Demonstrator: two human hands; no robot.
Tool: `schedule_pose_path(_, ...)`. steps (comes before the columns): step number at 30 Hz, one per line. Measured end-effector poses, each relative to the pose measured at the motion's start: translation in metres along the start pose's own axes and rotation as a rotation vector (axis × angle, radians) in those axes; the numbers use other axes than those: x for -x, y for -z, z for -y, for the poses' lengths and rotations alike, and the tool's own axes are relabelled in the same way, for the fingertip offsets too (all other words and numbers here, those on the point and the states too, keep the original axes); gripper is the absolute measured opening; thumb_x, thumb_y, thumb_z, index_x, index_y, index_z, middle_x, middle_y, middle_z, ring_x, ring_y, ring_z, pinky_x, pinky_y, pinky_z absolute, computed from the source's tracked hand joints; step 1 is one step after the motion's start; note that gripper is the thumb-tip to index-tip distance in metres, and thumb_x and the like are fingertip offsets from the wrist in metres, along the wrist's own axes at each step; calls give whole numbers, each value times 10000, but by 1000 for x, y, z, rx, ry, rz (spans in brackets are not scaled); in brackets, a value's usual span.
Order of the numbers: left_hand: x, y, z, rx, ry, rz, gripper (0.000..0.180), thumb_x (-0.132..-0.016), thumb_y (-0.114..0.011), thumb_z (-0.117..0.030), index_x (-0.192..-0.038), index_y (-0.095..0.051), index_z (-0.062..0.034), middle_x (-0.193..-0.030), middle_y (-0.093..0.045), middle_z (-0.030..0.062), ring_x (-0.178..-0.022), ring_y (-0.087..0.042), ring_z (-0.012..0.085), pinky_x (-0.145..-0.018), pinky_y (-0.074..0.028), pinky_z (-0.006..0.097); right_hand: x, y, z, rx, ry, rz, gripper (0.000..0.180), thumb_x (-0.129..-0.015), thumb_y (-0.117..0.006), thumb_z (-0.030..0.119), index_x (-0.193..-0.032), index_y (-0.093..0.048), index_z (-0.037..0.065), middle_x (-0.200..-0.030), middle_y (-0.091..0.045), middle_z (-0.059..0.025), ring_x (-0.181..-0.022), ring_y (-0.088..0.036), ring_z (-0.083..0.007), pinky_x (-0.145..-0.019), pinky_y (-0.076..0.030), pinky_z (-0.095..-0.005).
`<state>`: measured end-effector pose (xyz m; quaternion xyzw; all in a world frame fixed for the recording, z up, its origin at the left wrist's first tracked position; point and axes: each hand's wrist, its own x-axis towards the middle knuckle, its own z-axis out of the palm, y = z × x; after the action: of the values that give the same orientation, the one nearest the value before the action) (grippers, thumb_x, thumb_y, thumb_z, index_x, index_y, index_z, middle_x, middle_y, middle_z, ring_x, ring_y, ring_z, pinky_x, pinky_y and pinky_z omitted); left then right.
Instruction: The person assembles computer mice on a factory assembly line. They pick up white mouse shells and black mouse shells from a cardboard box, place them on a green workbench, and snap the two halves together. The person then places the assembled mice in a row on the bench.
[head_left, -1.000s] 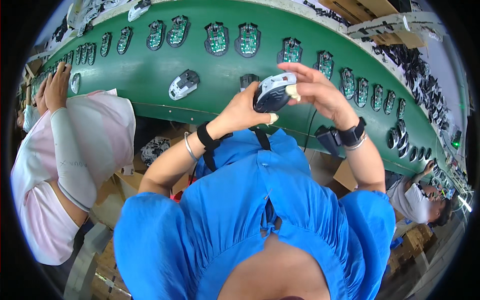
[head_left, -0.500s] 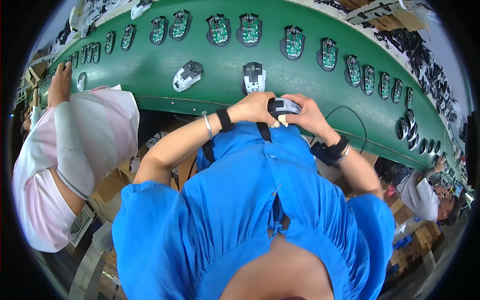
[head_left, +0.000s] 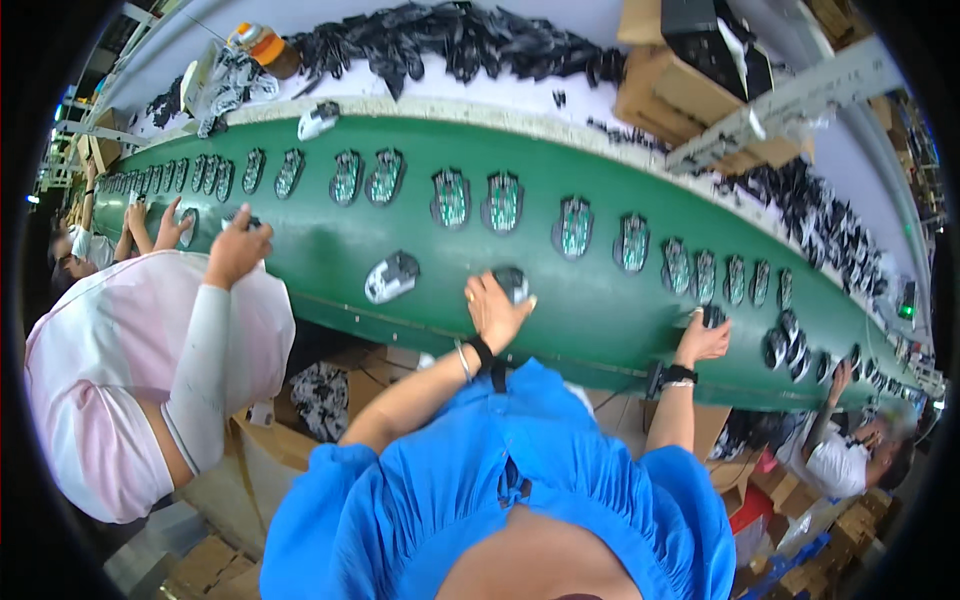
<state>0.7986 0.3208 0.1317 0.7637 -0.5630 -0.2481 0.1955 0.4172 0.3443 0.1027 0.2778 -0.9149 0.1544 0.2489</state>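
Note:
A long green conveyor belt (head_left: 330,250) runs across in front of me. My left hand (head_left: 492,312) reaches out onto it, fingers lying over a dark computer mouse (head_left: 514,282) that sits on the belt. Out to the right, my right hand (head_left: 702,342) is at the belt's near edge, its fingers curled on another dark mouse (head_left: 712,315). Just left of my left hand lies a grey and white mouse (head_left: 392,277). Both wrists wear dark bands.
A row of open mouse bases with green circuit boards (head_left: 450,198) lies along the belt's far side. A person in pink (head_left: 150,370) works at my left, one hand (head_left: 237,250) on the belt. Another person (head_left: 840,460) sits right. Cardboard boxes (head_left: 660,80) and black parts (head_left: 450,45) lie beyond.
Both hands held one dark mouse close to my chest. Now the left hand has carried it out onto the belt, and the right hand has moved right to another mouse.

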Motion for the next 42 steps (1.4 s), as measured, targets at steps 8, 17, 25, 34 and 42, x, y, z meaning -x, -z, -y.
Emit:
schedule_pose_path(8,-14,53,6,-62,-423,219,771,-584,-754,-118,-1296,-458,-126,-1116,-458,154,-1063,-435,354,-902,-379,464,-33,-9,362,-1031,1008,748,294,-787,-634,121,-1068,-635,33,-1092,-614,-151,-1055,-556,-326,-930,-443,-366)
schedule_pose_path(17,-25,63,13,100,-193,222,726,-585,-758,-97,-1236,-455,9,-1074,-507,165,-1000,-467,359,-884,-403,435,-31,-77,542,-373,1167,675,366,-850,-465,52,-1210,-498,110,-1036,-615,-197,-907,-637,-391,-734,-520,-491)
schedule_pose_path(25,-38,77,7,210,-139,222,712,-585,-769,-107,-1219,-470,15,-1071,-522,184,-992,-488,369,-892,-418,431,-46,-73,518,-359,1422,581,375,-878,-413,75,-1243,-490,121,-1040,-632,-187,-878,-662,-349,-739,-528,-464)
schedule_pose_path(34,-23,82,8,279,-143,117,723,-591,-776,-131,-1231,-470,8,-1084,-533,173,-1023,-504,352,-905,-421,417,-54,-78,509,-223,1526,516,160,-833,-510,148,-888,-587,18,-1068,-612,-170,-919,-642,-297,-736,-528,-426)
schedule_pose_path(42,-10,106,0,482,-176,32,712,-580,-763,-134,-1233,-506,-14,-1255,-484,176,-1113,-522,322,-963,-413,391,-54,17,446,-968,1233,1088,173,-886,-479,128,-984,-575,23,-896,-594,-190,-868,-582,-357,-779,-465,-421)
